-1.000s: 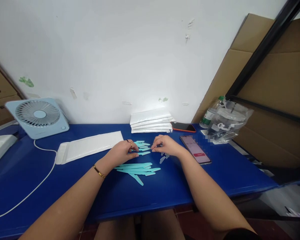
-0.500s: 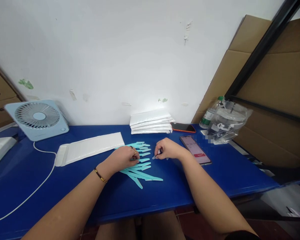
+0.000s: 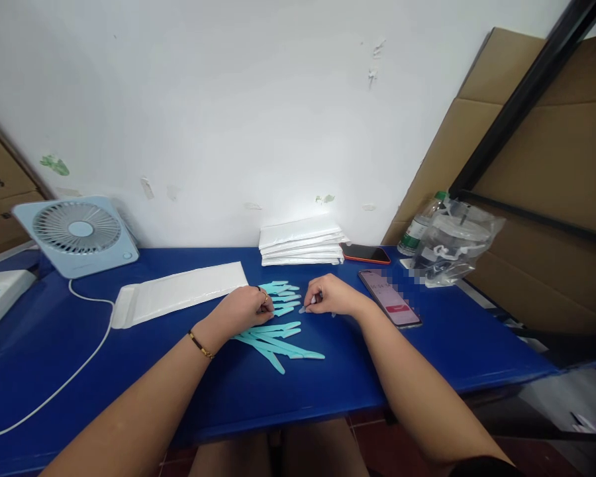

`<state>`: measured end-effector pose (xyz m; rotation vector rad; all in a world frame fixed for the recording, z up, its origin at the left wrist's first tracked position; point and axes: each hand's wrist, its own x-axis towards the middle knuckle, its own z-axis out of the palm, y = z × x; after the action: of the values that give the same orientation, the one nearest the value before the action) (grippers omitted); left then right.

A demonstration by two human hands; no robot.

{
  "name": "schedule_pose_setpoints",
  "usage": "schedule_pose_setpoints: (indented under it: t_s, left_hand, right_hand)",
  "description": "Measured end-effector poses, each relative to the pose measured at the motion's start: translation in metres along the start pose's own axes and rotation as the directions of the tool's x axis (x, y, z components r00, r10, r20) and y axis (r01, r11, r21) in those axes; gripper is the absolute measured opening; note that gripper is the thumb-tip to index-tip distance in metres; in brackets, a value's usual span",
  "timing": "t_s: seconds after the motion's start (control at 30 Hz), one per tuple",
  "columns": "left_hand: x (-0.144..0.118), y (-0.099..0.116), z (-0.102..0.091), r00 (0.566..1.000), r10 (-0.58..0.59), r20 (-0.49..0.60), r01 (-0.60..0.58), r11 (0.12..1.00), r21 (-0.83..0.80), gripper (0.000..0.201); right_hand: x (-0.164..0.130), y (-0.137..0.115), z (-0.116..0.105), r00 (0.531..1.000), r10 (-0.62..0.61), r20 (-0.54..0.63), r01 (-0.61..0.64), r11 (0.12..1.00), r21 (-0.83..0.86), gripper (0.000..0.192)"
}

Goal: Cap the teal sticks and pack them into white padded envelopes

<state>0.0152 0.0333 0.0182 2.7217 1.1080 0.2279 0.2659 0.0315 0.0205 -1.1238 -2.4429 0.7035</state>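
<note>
Head view: left hand (image 3: 242,310) resting on teal plastic sticks (image 3: 278,331) in middle of blue worktop (image 3: 129,371), fingers curled down, pinching one stick. Right hand (image 3: 330,296) just right of sticks, fingers clamping small clear cap (image 3: 305,308). Sticks lying loose, partly fanned, partly heaped. Open white pouch (image 3: 179,291) left of sticks lying flat, seemingly unfilled. Pouch stack (image 3: 300,241) behind sticks; phone (image 3: 390,297) to right.

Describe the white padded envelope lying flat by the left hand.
The white padded envelope lies flat on the blue table, long side running left to right and slightly slanted. Its surface looks like smooth matte plastic. The flap end points left, toward the fan cable. Its right corner lies close to the left hand; contact cannot be told.
</note>
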Motion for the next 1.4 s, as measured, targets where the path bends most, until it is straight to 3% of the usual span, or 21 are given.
schedule_pose_setpoints:
  t_s: [0.4,0.5,0.57,0.67,0.73,0.87,0.97,1.17,1.4]
  left_hand:
    - [0.008,0.008,0.01,0.996,0.069,-0.052,-0.071,0.997,-0.038,0.014]
    - [0.004,0.006,0.003,0.996,0.031,-0.085,-0.039,0.994,-0.1,0.016]
    - [-0.001,0.004,-0.004,0.999,0.026,-0.041,-0.033,0.984,-0.176,0.018]
    - [-0.007,0.003,-0.011,0.993,0.04,0.114,-0.008,0.964,-0.266,0.019]
    - [-0.008,0.004,-0.011,0.986,0.029,0.162,0.013,0.968,-0.252,0.016]
    - [-0.003,0.004,-0.007,0.996,-0.033,0.079,0.043,0.992,-0.122,0.012]
    - [0.0,0.003,-0.004,0.998,-0.046,0.032,0.049,0.997,-0.066,0.011]
    - [-0.001,0.002,-0.003,0.998,-0.052,0.04,0.055,0.996,-0.075,0.013]
    - [-0.001,0.002,-0.002,0.998,-0.044,0.052,0.051,0.99,-0.129,0.016]
  right_hand:
    - [0.015,-0.01,0.02,0.995,-0.088,-0.043,0.087,0.996,-0.033,0.01]
    - [0.005,-0.008,0.002,0.991,-0.063,-0.117,0.062,0.998,-0.018,0.012]
    - [-0.006,-0.002,-0.017,0.992,-0.011,-0.128,0.014,1.0,0.021,0.014]
    - [-0.023,0.009,-0.038,0.995,0.1,0.014,-0.1,0.995,0.005,0.015]
    - [-0.028,0.015,-0.043,0.978,0.188,0.093,-0.181,0.981,-0.072,0.017]
    - [-0.025,0.014,-0.037,0.949,0.286,0.134,-0.268,0.953,-0.14,0.014]
    - [-0.017,0.005,-0.027,0.964,0.226,0.14,-0.21,0.97,-0.12,0.014]
    - [-0.006,-0.01,-0.012,0.982,0.106,0.156,-0.098,0.994,-0.053,0.015]
    - [-0.006,-0.006,-0.01,0.987,0.123,0.1,-0.118,0.991,-0.056,0.022]
